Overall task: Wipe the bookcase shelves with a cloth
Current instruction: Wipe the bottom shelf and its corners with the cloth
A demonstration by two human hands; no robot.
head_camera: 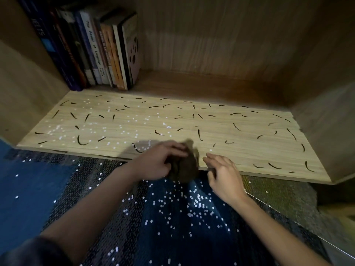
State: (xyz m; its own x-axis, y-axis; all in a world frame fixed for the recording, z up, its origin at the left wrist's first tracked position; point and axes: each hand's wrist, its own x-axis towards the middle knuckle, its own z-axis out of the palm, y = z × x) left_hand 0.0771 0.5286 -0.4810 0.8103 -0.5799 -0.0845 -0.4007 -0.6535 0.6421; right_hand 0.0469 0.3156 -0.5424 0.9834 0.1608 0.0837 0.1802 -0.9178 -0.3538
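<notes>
Cloth (184, 168) is a dark brown wad, bunched up at the near edge of the shelf (221, 135) — left hand (157, 162) has its grip curled round it. Right hand (225, 177) sits just beside it, grip loose and apart, fingertips touching the shelf edge.

place: home | cue: wooden bookcase (326, 60) with upright books (99, 52) (language titles) | floor: blue patterned mat (172, 217)
</notes>
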